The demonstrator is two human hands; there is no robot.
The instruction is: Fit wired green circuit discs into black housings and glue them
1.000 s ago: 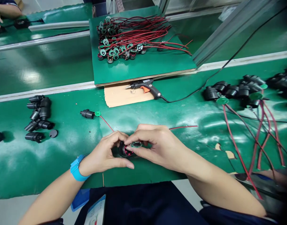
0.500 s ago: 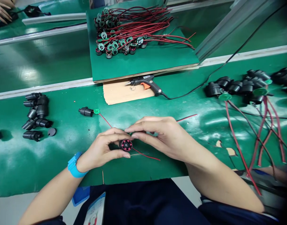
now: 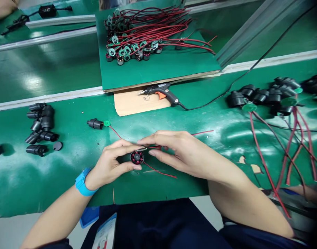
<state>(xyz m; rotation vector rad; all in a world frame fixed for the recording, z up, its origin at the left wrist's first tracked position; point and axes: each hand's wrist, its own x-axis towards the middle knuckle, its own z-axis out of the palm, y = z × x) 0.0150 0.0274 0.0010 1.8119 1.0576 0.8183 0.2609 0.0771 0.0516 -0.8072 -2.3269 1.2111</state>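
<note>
Between the thumb and fingers of my left hand is a small round motor part with a black face and red-pink windings. A thin circuit board, seen edge-on, sits at its upper edge under my left fingertips. Just right of it, my right hand has its fingers and thumb around a red and black wire that runs from the board. A thin red wire trails from the motor part to the right. Behind my left hand lies a black housing with a green board.
A raised green shelf holds many wired motor parts. Below it a glue gun lies on a wooden board, its cable running right. Black housings lie at left; more with red wires lie at right. A person's arm shows top left.
The motor part has shifted slightly left and up, and the board's edge now shows. My right thumb has moved a little away from it. The other person's hand has moved up, mostly out of view.
</note>
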